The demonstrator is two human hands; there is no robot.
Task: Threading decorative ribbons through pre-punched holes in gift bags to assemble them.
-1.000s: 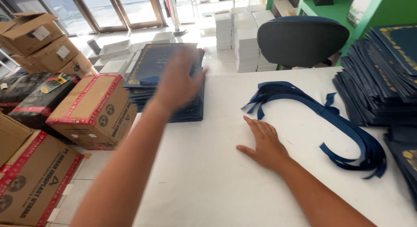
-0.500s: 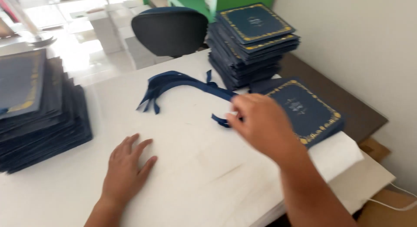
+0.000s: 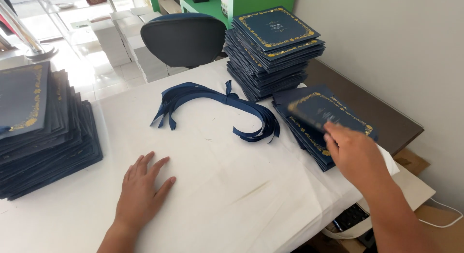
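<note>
At nine o'clock sits the tall stack of dark blue folders [image 3: 43,132]. The left hand [image 3: 141,191] now lies flat and spread on the white desk [image 3: 232,185], holding nothing, having come back from that stack a second ago. Navy ribbons [image 3: 217,105] lie at twelve. At three o'clock the right hand [image 3: 355,154] has reached the low pile, fingers closing on its top gold-bordered folder [image 3: 328,112], blurred as it lifts.

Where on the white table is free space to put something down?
Bare white cloth lies between the left hand, the dark blue ribbon bundle and the right hand. Another free strip runs between the left stack of dark blue folders and the ribbons. The right edge is crowded with the low pile of gold-bordered folders.
</note>
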